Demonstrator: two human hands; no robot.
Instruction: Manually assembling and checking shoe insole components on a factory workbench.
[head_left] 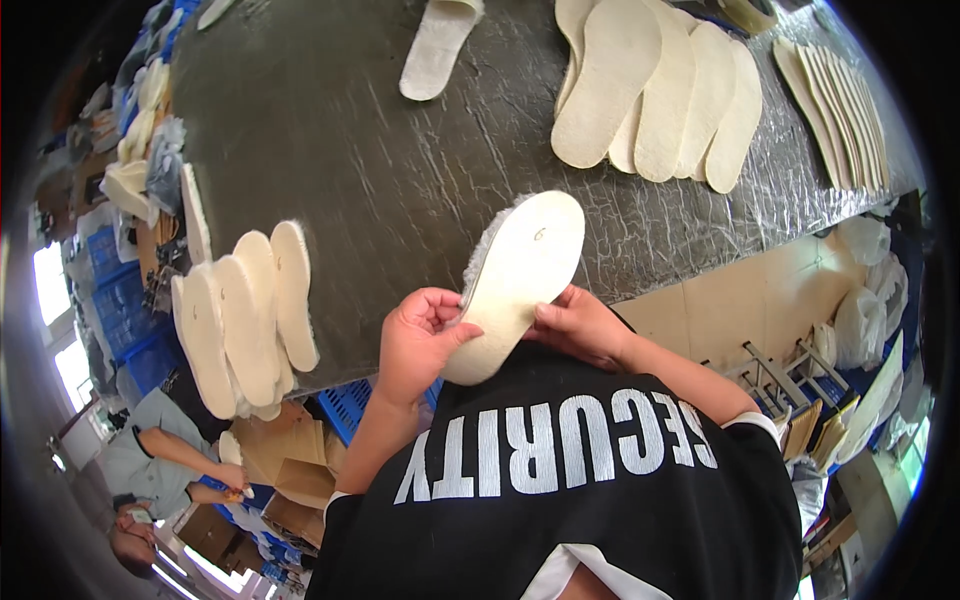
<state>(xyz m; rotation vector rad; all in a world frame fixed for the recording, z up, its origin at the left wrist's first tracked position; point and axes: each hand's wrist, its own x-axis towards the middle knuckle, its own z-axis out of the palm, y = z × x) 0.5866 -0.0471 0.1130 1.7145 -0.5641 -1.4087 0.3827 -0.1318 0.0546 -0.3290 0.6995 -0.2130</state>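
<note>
Between my two hands is a cream insole, its smooth face up and a grey fleecy edge showing along its left side. My left hand pinches it near the narrower lower end, thumb on top. On the other edge, my right hand grips it with the thumb on the face; the fingers are partly hidden underneath. The insole is tilted over the near edge of the dark table.
Overlapping insoles lie at the far right, beside a fanned row of insoles. More insoles sit at the left edge. A single grey insole lies at the back. A co-worker stands at lower left near cardboard boxes.
</note>
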